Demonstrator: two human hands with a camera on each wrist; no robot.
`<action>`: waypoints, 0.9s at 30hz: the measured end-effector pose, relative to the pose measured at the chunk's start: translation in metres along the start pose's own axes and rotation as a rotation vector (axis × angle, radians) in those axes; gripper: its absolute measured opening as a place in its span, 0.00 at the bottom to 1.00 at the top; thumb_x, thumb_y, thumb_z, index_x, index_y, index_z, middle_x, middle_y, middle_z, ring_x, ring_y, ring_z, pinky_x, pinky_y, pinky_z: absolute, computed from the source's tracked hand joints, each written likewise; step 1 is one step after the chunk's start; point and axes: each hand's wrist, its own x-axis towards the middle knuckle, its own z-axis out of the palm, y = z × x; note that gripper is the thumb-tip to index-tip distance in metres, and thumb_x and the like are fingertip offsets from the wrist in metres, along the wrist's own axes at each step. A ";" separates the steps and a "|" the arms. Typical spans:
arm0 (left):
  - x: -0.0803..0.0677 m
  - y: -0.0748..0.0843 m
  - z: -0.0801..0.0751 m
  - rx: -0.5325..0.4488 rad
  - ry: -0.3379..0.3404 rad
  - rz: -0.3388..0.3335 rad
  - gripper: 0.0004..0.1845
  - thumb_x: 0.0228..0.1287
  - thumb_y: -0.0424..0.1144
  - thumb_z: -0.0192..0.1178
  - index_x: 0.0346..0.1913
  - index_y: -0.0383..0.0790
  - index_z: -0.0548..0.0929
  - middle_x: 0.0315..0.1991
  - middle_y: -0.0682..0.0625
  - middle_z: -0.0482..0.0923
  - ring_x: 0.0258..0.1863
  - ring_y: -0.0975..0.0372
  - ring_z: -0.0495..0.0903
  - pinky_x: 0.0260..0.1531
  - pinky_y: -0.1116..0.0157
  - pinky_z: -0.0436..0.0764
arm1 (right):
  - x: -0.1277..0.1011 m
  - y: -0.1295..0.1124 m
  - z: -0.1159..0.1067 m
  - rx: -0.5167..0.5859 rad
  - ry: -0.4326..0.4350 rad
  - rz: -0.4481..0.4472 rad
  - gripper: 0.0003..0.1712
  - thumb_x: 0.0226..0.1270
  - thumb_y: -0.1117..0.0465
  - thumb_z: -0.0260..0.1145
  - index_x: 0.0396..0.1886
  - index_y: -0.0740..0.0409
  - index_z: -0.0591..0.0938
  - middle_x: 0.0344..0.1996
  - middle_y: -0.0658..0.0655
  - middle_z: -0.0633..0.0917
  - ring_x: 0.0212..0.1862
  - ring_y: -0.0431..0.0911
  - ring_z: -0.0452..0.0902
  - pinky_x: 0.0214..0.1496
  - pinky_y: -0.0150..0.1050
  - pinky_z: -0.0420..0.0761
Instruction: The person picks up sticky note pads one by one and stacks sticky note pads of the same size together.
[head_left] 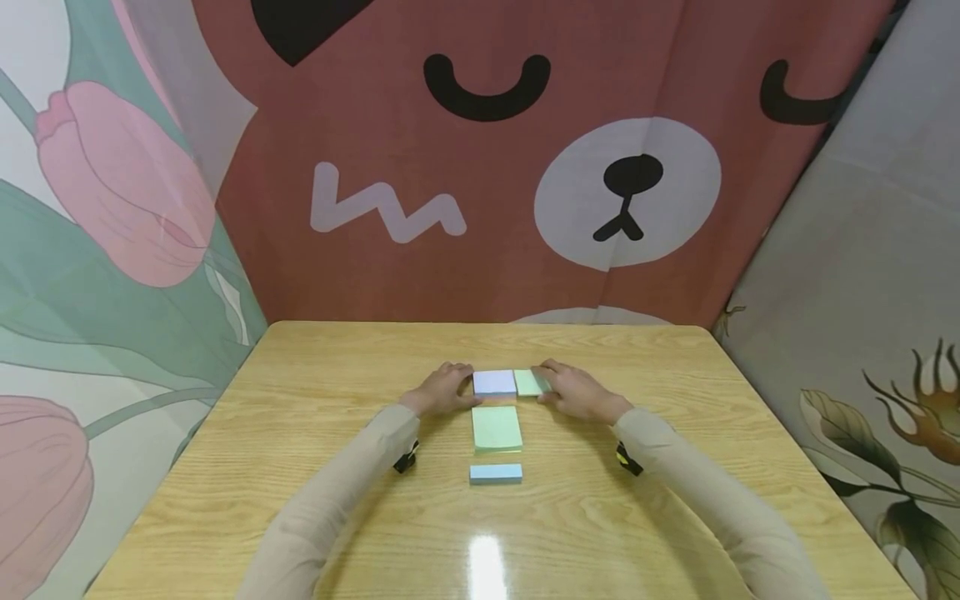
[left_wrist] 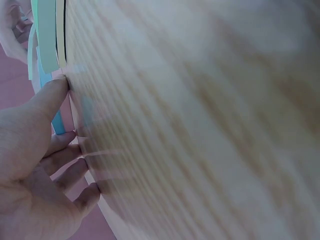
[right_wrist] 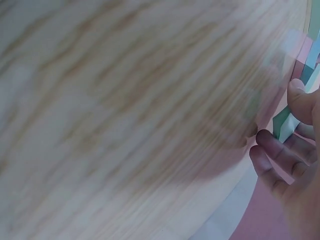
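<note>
On the far part of the table lies a stack of sticky notes (head_left: 494, 382), lavender on top, with pink and blue layers (left_wrist: 57, 121) at its side in the left wrist view. My left hand (head_left: 444, 389) holds its left end, thumb at the near corner and fingers toward the far side. Against the stack's right side sits a light green sticky note pad (head_left: 529, 382). My right hand (head_left: 576, 392) grips that pad's right end between thumb and fingers, and its green corner (right_wrist: 284, 125) shows between them in the right wrist view. The palm hides part of the pad.
Closer to me lies a larger pale green sticky note stack (head_left: 496, 428), with a narrow blue pad (head_left: 496, 474) in front of it. The wooden table (head_left: 315, 392) ends at a bear-print curtain (head_left: 375, 275) behind. Patterned cloth hangs on both sides.
</note>
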 end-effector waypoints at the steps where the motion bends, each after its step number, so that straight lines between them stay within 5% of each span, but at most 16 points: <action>1: 0.000 -0.001 0.000 0.003 -0.005 -0.003 0.31 0.69 0.49 0.62 0.65 0.31 0.72 0.64 0.37 0.71 0.61 0.45 0.68 0.63 0.48 0.67 | 0.000 0.000 0.000 -0.002 0.004 -0.005 0.35 0.72 0.53 0.64 0.71 0.67 0.68 0.62 0.64 0.74 0.58 0.56 0.75 0.57 0.51 0.77; 27: 0.003 -0.008 0.005 0.003 0.015 0.018 0.30 0.68 0.52 0.62 0.63 0.34 0.74 0.61 0.39 0.74 0.58 0.47 0.70 0.61 0.49 0.68 | 0.021 -0.015 0.009 -0.022 0.017 -0.053 0.36 0.72 0.50 0.64 0.71 0.66 0.68 0.60 0.63 0.75 0.52 0.51 0.77 0.48 0.46 0.79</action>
